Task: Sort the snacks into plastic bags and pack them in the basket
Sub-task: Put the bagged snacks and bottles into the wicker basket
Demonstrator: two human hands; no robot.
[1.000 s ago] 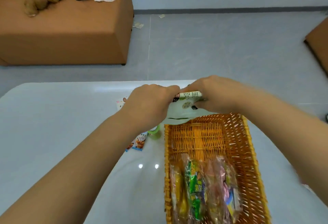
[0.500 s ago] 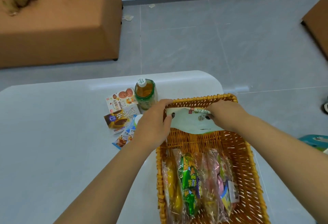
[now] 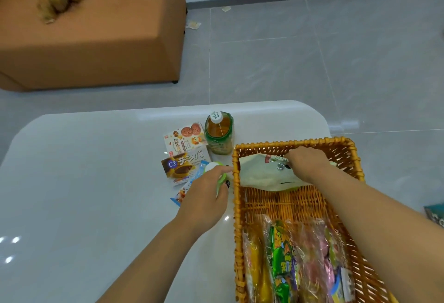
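Observation:
A pale green snack pouch (image 3: pixel 259 173) lies in the far end of the orange wicker basket (image 3: pixel 236 209). My right hand (image 3: pixel 308 163) pinches the pouch's top edge inside the basket. Clear plastic bags of snacks (image 3: pixel 283 259) fill the basket's near end. My left hand (image 3: pixel 206 193) is just outside the basket's left wall, its fingers curled round a small green and white container (image 3: pixel 212 167) that it mostly hides.
Left of the basket on the white table (image 3: pixel 96 182) stand a tea bottle (image 3: pixel 219 134), a cookie box (image 3: pixel 185 139), a brown C2 box (image 3: pixel 185 165) and a blue packet (image 3: pixel 181 196). A brown sofa (image 3: pixel 91 43) sits beyond. A teal object (image 3: pixel 434 213) shows at the right edge.
The pouch went down into the basket's far end. My left hand let go of it and moved left, out of the basket, onto the small green container.

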